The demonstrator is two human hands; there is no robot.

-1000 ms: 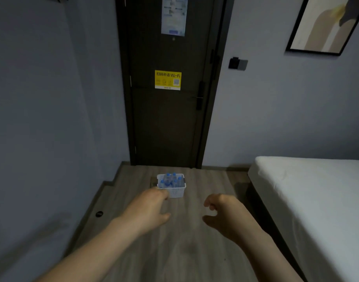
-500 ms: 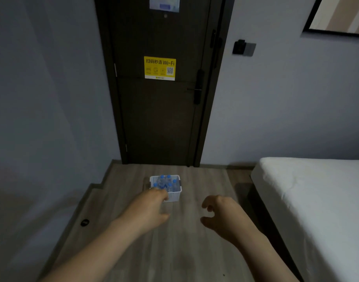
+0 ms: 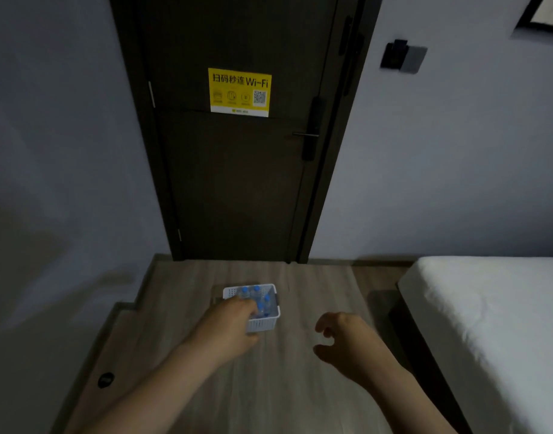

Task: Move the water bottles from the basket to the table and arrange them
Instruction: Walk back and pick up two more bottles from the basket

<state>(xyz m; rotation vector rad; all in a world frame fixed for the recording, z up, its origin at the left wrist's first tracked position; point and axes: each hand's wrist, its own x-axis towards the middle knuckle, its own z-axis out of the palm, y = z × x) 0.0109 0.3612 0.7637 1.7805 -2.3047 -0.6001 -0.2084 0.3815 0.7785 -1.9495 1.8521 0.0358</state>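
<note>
My left hand's [image 3: 228, 327] fingers [image 3: 246, 306] are reaching forward, loosely apart and gripping nothing. They are now covering the near left corner of the basket [image 3: 264, 324], where a moment ago they only brushed its edge in view. I cannot tell whether they are touching it yet. The water bottles [image 3: 256, 292] are standing inside it, just past my fingertips. My right hand [image 3: 344, 336] is hovering to the right with its fingers loosely curled and holding nothing. Beyond the basket the door [image 3: 237, 183] is looming larger, so I am closing in. I judge that no bottle is out yet, and no table is showing.
</note>
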